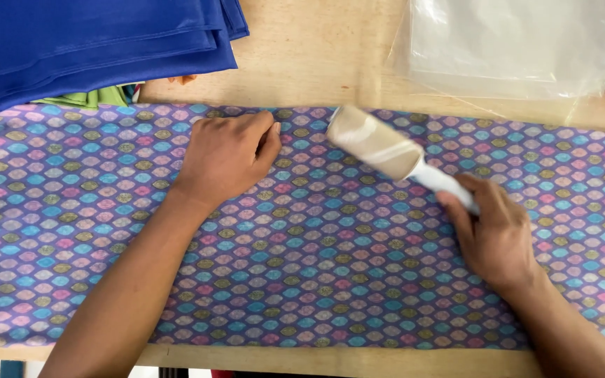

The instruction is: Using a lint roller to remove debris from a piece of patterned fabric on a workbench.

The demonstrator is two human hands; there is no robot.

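A long purple cloth (330,273) with a pattern of small blue, pink and olive ovals lies flat across the wooden table. My left hand (227,155) presses down on it near the far edge, fingers curled under. My right hand (493,231) grips the white handle of a lint roller (379,148). Its beige sticky roll rests on the cloth close to the far edge, pointing up and to the left, a short way right of my left hand.
Folded blue fabric (99,42) is stacked at the far left, with green and other coloured cloth beneath it. Clear plastic bags (509,45) lie at the far right. Bare table wood (316,52) shows between them. The cloth's left end is frayed.
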